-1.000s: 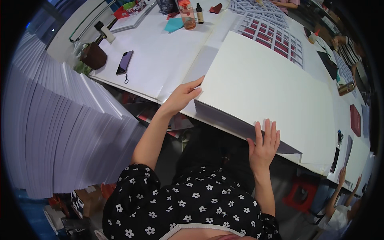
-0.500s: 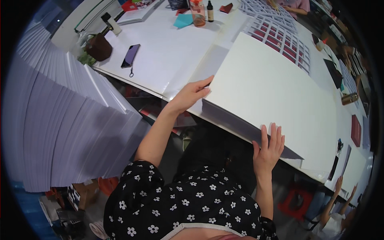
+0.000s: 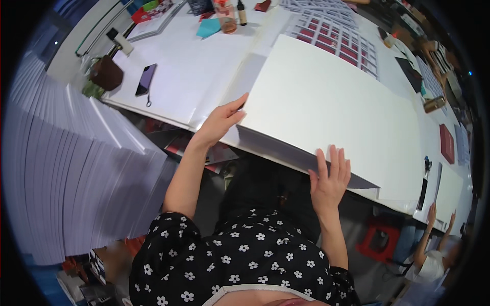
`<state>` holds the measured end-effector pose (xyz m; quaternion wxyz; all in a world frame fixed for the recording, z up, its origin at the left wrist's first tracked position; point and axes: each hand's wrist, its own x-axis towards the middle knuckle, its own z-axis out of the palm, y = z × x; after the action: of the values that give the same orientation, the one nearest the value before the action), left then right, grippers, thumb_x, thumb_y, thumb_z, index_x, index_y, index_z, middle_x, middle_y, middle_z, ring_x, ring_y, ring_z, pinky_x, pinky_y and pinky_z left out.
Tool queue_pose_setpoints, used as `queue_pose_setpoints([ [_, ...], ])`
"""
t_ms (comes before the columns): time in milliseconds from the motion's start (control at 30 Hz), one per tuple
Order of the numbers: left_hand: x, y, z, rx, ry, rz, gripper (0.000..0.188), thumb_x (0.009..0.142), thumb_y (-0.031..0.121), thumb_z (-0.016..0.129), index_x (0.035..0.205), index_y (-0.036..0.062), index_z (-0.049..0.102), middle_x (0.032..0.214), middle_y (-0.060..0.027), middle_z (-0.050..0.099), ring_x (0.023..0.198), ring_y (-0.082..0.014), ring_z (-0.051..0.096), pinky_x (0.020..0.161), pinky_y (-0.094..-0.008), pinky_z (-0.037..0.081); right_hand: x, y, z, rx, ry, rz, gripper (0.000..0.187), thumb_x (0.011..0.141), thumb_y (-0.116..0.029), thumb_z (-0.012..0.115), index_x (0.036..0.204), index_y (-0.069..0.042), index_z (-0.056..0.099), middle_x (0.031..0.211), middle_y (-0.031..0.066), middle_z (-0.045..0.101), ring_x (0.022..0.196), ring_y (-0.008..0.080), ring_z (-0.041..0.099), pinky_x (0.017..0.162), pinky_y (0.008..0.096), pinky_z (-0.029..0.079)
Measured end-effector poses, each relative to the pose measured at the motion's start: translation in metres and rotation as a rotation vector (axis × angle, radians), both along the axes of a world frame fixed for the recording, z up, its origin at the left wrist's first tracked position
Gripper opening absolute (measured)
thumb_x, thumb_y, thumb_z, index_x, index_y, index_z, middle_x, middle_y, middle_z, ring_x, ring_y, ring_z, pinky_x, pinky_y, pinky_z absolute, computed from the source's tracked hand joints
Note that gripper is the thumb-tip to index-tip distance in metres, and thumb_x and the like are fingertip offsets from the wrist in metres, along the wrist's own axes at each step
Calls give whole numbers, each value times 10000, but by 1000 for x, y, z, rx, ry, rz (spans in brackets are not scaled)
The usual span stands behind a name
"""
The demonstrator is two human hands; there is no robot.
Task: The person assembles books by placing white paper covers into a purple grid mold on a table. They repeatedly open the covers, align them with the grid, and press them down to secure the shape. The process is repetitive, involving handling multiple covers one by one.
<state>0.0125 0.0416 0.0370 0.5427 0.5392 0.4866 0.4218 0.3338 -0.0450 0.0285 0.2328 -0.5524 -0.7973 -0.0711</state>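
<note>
A thick stack of large white sheets (image 3: 332, 102) lies on the white table before me, its grey-looking near side facing me. My left hand (image 3: 220, 121) is at the stack's near left corner. Its index finger and thumb are stretched out and apart at the corner; the other fingers are partly hidden. Against the near edge, towards the right, rests my right hand (image 3: 329, 178), with fingers spread and their tips on the top sheet. Neither hand lifts the stack.
Tall piles of white sheets (image 3: 81, 178) stand at my left. On the table are a phone (image 3: 146, 79), a brown pot (image 3: 106, 73), a bottle of orange liquid (image 3: 225, 16) and white lattice panels (image 3: 337, 41). A red stool (image 3: 378, 240) and another person's arms (image 3: 426, 232) are at right.
The whole view has shifted slightly, so the table and stack appear farther left. Both hands stay at the same places on the stack, with no clear movement against it.
</note>
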Motion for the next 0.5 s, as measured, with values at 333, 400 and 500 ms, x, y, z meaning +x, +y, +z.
queue_pose_setpoints([
  [333,6,3,2,50,187,-18,557,979,47,475,1499,-65,308,1573,-161,328,1455,-232,308,1185,-326,217,29,-2,16,-59,164,105,710,757,-375,760,1338,-37,528,1415,180,488,1358,367,420,1121,548,313],
  [400,6,3,5,57,223,-42,561,976,43,474,1502,-58,309,1570,-163,334,1452,-234,314,1181,-325,217,46,-7,19,-32,179,-52,716,754,-414,756,1306,-14,539,1394,188,503,1347,359,431,1113,549,318],
  [500,7,3,11,84,321,-71,563,976,48,480,1504,-51,311,1571,-164,332,1448,-229,317,1177,-323,218,83,-10,20,34,164,-298,712,766,-468,733,1262,10,554,1339,213,532,1316,396,451,1098,555,322],
])
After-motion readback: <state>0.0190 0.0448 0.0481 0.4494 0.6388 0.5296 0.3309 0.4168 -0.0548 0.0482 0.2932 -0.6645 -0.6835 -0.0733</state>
